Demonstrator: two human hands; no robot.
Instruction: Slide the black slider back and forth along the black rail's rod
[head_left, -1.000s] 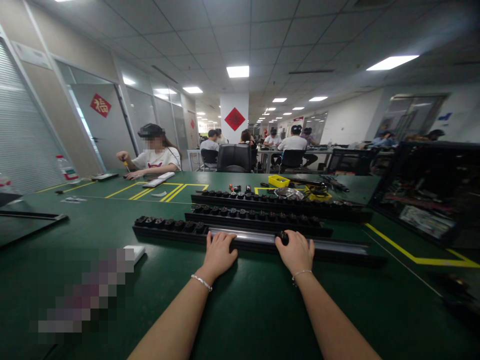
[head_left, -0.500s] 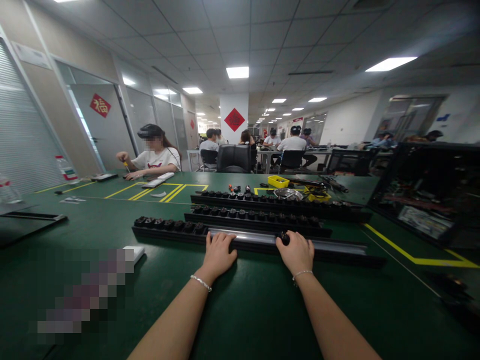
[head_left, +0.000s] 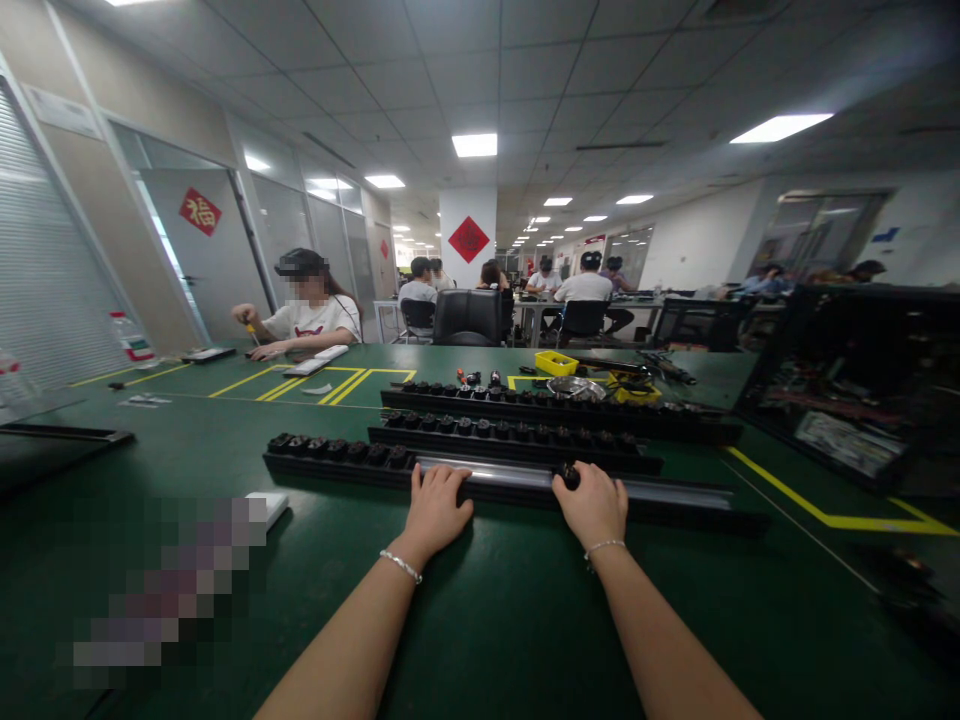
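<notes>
Before me lies a long black power strip housing (head_left: 495, 483) with a bare, shiny channel along its middle and right part. A row of round black socket modules (head_left: 358, 453) fills its left end. On the near edge of this housing, just right of the row, rests my left hand (head_left: 437, 508), fingers apart and tips touching the channel. My right hand (head_left: 596, 508) is closed round a single black socket module (head_left: 571, 477) at the channel, farther right. The fingers partly cover that module, so I cannot tell whether it is seated.
Two more strips, a middle one (head_left: 517, 455) and a far one (head_left: 570, 405), lie behind, both with socket modules. Beyond are a yellow bin (head_left: 556, 364) and a metal dish (head_left: 576, 387). A dark open-fronted case (head_left: 847, 400) stands right. A co-worker (head_left: 311, 310) sits across the table.
</notes>
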